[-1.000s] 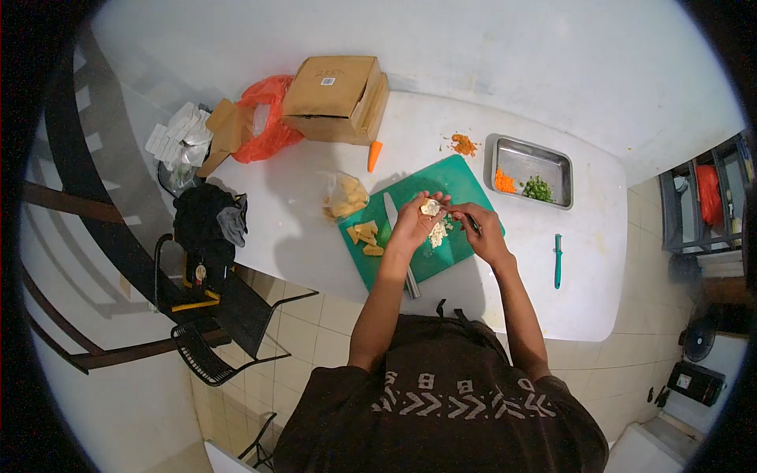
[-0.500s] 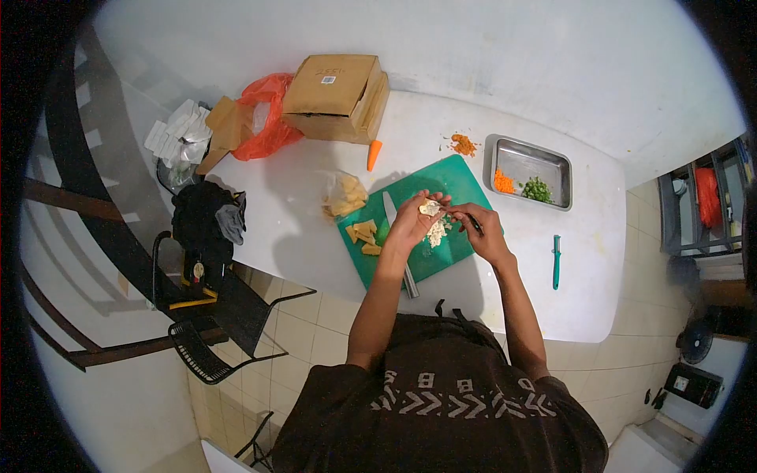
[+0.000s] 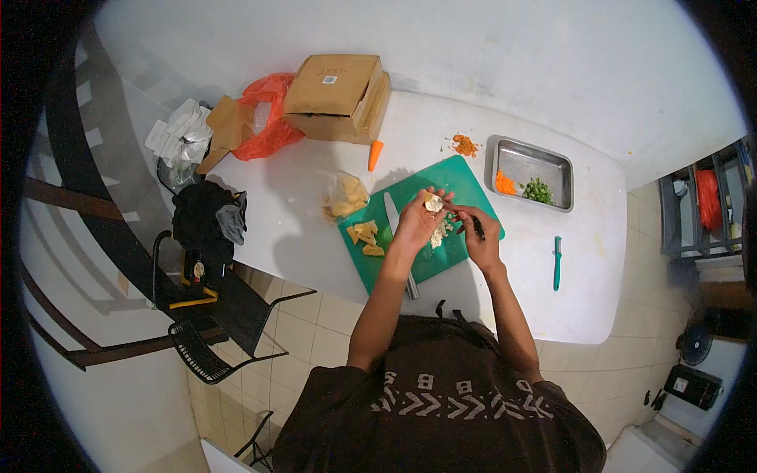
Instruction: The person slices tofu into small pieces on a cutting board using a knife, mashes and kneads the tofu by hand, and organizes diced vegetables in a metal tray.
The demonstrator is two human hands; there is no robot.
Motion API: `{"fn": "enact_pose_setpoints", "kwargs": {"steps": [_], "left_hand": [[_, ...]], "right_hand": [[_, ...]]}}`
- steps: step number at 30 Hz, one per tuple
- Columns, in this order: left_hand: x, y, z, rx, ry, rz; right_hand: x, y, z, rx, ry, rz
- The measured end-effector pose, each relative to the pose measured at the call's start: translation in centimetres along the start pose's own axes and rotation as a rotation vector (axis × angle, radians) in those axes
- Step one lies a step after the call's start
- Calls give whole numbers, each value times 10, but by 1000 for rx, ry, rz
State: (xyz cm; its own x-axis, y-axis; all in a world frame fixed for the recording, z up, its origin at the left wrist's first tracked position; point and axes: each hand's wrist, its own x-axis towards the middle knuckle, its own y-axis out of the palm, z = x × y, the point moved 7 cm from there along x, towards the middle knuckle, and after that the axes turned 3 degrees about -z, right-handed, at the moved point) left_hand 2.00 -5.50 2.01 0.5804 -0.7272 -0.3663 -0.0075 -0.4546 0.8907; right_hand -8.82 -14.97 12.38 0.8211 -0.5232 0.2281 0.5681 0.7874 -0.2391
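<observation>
Now cradling a pale piece (image 3: 434, 203) near frame centre in a loosely curled left hand (image 3: 418, 218), gripping a dark tool (image 3: 479, 229) in a closed right hand (image 3: 487, 235); probably light, breakable (best pinched gently by its edges).

The left wrist (image 3: 404, 246) hides the middle of the knife (image 3: 390, 209).

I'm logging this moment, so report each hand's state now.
Left hand: cupped, holding a pale piece.
Right hand: closed on a dark-handled tool.
</observation>
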Motion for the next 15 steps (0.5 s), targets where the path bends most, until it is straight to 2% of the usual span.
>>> {"fn": "enact_pose_setpoints", "kwargs": {"steps": [3,5,8,12,15], "left_hand": [[2,-1,-2,-4,49,18],[4,-3,-3,-19,73,14],[2,-2,-4,-7,76,-9],[1,0,-4,-58,54,7],[-1,1,-1,-22,47,-70]], "right_hand": [[-7,9,-25,114,90,-37],[-13,13,-44,295,257,-85],[-15,15,-52,408,324,-87],[-14,10,-48,363,341,-160],[-15,16,-47,346,305,-172]]}}
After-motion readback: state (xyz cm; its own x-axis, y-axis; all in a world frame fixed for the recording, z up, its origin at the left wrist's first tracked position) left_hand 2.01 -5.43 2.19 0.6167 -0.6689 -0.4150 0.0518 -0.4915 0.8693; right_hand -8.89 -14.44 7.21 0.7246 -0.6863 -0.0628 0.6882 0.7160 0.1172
